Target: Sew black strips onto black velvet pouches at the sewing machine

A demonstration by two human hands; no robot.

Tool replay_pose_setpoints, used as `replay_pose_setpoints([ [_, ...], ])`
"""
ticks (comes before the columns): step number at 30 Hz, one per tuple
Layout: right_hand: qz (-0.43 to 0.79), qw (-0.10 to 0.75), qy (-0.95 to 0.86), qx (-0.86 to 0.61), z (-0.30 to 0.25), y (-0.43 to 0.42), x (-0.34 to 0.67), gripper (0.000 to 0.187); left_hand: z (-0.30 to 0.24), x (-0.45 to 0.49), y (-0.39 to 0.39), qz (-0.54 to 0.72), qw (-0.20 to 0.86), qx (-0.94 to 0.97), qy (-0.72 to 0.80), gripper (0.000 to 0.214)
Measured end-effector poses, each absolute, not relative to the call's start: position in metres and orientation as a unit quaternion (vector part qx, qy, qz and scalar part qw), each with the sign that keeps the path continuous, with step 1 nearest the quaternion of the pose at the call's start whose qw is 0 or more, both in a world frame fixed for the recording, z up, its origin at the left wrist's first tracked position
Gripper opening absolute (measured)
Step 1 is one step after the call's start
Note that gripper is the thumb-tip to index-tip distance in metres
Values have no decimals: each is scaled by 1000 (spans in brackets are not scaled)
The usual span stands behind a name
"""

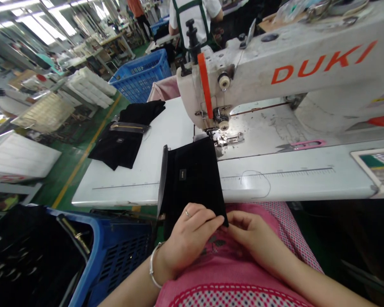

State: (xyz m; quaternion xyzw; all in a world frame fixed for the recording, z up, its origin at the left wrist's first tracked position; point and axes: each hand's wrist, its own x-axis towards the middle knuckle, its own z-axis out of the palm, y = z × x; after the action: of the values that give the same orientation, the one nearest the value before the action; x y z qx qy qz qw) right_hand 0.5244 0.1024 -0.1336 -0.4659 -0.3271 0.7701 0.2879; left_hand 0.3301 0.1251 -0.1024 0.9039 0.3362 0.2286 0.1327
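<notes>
A black fabric panel [195, 179] with a small dark label reaches from the sewing machine's needle area [215, 135] over the front table edge to my lap. Dark trim runs down its left side. My left hand [192, 234], with a ring and a bracelet, lies over the panel's near end. Its thumb and fingers pinch the edge close to the near right corner. My right hand [254, 230] closes its fingertips on that same corner. Whether the panel's far end sits under the presser foot, I cannot make out.
Black pieces with a zipper [128, 128] lie on the table's left. Pink-handled thread snips [304, 145] rest on the machine bed, and a loose thread [265, 179] lies nearer. A blue crate [97, 251] of black items stands at lower left, another blue crate [144, 74] beyond. A person [195, 21] works behind.
</notes>
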Motion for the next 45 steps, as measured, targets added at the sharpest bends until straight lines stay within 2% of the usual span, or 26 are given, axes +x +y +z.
replay_pose_setpoints([
  [14, 775, 264, -325, -473, -128, 100, 530, 32, -108, 325, 128, 236, 174, 895, 337, 27],
  [20, 814, 286, -264, -432, -124, 104, 528, 34, -106, 326, 128, 231, 154, 906, 321, 26],
  [25, 799, 253, -311, -448, -121, 105, 530, 34, -102, 330, 128, 179, 85, 920, 338, 21],
  [28, 675, 258, -483, -494, -122, 103, 537, 22, -102, 332, 129, 196, 78, 920, 330, 18],
  [30, 483, 320, -639, -506, -125, 103, 543, 11, -100, 334, 130, 213, 87, 918, 322, 18],
  [32, 274, 376, -756, -460, -128, 105, 548, 15, -96, 336, 131, 222, 92, 919, 313, 16],
  [34, 147, 397, -820, -385, -127, 110, 552, 20, -92, 337, 132, 216, 84, 924, 304, 16],
  [39, 89, 382, -868, -304, -112, 125, 556, 23, -86, 330, 136, 156, 13, 930, 332, 25],
  [45, 64, 354, -886, -292, -111, 136, 557, 28, -93, 325, 148, 136, 3, 942, 308, 16],
])
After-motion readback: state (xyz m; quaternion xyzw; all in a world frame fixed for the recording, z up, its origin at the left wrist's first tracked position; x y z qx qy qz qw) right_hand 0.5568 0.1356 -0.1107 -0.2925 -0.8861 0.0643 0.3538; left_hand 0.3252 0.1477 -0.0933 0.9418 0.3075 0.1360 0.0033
